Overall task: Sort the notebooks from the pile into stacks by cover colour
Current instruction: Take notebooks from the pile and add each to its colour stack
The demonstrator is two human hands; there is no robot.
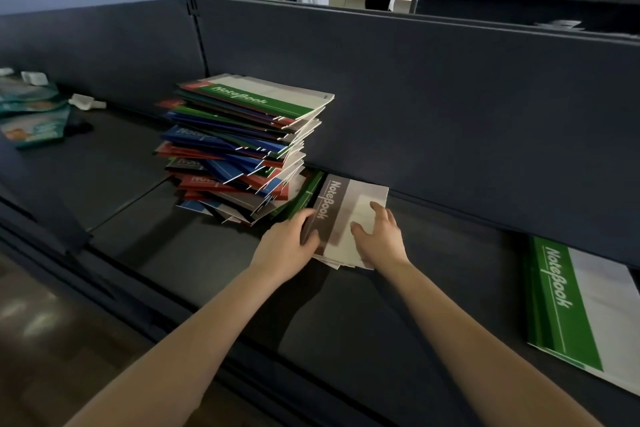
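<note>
My left hand [289, 239] grips the brown notebook's [349, 215] spine edge; my right hand [379, 234] presses flat, unclenched. Pile [242, 149] lies upper left.

Both bare forearms reach forward and converge. The left hand [289, 244] curls its fingers [306, 217] over the near-left edge of what it holds, thumb tucked underneath, wrist bent slightly inward. Just right of that grip, the right hand [379, 236] lies palm down with fingers spread flat and thumb pointing toward the left hand, pressing rather than clasping.
</note>
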